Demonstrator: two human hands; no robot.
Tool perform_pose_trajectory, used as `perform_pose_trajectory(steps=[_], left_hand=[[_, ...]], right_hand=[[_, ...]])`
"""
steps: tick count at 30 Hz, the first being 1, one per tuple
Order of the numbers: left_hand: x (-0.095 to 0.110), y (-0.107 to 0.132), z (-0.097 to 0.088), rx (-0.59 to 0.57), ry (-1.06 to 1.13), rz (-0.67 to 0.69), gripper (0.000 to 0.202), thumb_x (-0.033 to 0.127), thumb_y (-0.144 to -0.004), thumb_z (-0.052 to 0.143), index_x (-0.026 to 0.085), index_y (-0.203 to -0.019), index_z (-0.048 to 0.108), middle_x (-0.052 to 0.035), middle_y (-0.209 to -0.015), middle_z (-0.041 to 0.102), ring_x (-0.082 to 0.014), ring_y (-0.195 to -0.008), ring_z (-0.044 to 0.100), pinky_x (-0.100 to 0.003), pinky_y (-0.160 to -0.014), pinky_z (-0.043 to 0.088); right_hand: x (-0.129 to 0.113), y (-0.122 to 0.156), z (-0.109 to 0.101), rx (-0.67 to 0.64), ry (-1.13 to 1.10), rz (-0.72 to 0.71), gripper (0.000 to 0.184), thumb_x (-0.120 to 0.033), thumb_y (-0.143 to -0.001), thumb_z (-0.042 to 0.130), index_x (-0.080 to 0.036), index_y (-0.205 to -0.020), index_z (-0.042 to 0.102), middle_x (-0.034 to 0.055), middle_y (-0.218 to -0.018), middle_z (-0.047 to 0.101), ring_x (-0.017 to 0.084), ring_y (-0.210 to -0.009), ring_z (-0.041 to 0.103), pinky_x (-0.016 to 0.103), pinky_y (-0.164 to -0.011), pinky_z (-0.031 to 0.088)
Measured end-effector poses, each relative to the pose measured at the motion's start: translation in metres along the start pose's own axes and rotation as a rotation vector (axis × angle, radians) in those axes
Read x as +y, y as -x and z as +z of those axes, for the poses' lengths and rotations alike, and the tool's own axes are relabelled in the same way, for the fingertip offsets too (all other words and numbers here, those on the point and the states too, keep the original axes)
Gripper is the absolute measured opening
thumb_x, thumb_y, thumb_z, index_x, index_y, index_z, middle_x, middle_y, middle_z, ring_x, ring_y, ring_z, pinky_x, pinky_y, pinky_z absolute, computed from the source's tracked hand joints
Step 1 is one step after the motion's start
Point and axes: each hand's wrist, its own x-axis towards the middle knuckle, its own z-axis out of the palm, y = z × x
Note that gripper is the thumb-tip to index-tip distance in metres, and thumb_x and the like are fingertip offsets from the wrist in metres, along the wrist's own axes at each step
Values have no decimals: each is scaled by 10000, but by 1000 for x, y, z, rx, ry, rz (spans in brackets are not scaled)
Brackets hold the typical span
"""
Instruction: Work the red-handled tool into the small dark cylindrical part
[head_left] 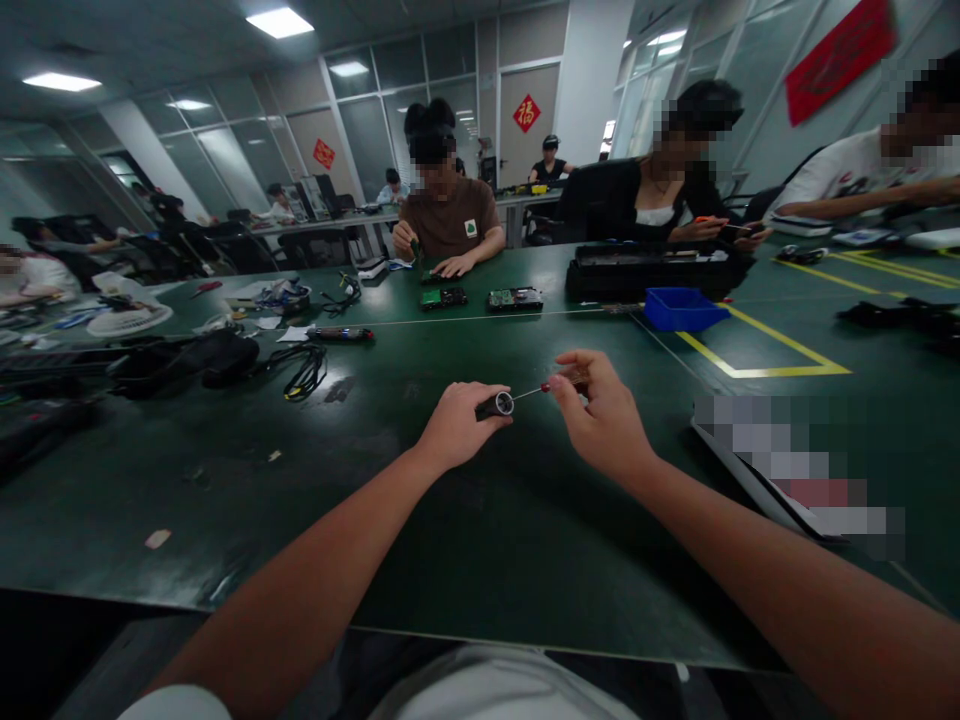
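Above the worktop (465, 550), the left hand (459, 425) has its fingers wrapped round a black tube (489, 407), pale-rimmed end showing, and across comes the right hand (604, 415), fingers gripping a screwdriver (545, 387), shaft aimed at that end, contact too fine to tell! Farther back, a blue bin (684, 312) sits by yellow lines (787, 373).

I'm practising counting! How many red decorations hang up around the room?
3: a small red diamond-shaped decoration at back left, a red diamond-shaped decoration with gold writing on the back door, and a large red banner at upper right. More could be hidden.
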Motion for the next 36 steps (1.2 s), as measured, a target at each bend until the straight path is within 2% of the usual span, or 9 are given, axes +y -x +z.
perform_pose_trajectory(steps=[4,10,15,19,22,23,25,29,36], left_hand=[[-3,0,1,12,7,-15,401,283,-821,755,254,-1211,671,-35,-1123,708,-230,-1027,604,-402,-929,448],[-3,0,1,1,14,-18,399,272,-817,760,257,-1207,677,-31,-1136,709,-230,-1038,607,-409,-955,441],[-5,-1,2,7,13,-25,383,264,-817,755,251,-1193,685,-44,-1127,711,-236,-1042,614,-411,-950,448],[-5,-1,0,37,-3,4,388,267,-825,749,241,-1205,674,-50,-1142,708,-236,-1055,616,-421,-965,446],[-2,-1,-5,88,-64,57,398,270,-869,704,262,-1261,637,-46,-1225,684,-237,-1153,584,-497,-1104,334],[0,-1,-7,91,-87,63,397,266,-882,688,272,-1274,627,-44,-1247,675,-240,-1185,569,-527,-1137,280],[1,-1,-9,69,-112,45,389,264,-892,675,281,-1277,623,-45,-1258,670,-247,-1207,556,-565,-1154,226],[-1,-2,-9,16,-98,-17,387,291,-876,696,268,-1258,637,-51,-1216,683,-254,-1158,573,-548,-1119,287],[-5,-3,-7,12,26,-99,335,261,-863,692,203,-1191,661,-71,-1113,688,-238,-1023,612,-407,-944,459]], right_hand=[[1,0,-3,-71,3,-41,179,-316,-952,484,-234,-1095,553,67,-933,689,235,-843,661,374,-735,474],[-2,0,-6,-109,114,-43,308,-435,-1002,418,-240,-924,644,6,-686,631,173,-585,572,314,-570,371],[-2,1,-3,-59,34,-40,230,-332,-963,480,-212,-1120,599,49,-850,705,199,-716,633,340,-658,436],[5,-2,1,-20,-191,99,219,-391,-945,525,-217,-1021,634,55,-871,706,207,-771,640,368,-706,486],[17,-10,4,45,-500,291,238,-431,-929,545,-224,-889,654,26,-759,650,181,-692,609,366,-706,514],[21,-13,5,23,-635,377,238,-432,-919,557,-225,-843,647,20,-744,635,173,-670,599,369,-712,527],[30,-18,6,72,-766,493,234,-423,-898,584,-229,-774,624,12,-713,611,162,-643,579,365,-723,537],[38,-19,10,137,-649,479,219,-424,-887,612,-224,-798,633,19,-747,634,165,-674,589,336,-682,513],[35,-14,8,150,-517,418,235,-449,-921,572,-228,-883,642,20,-808,652,168,-731,610,340,-706,523]])
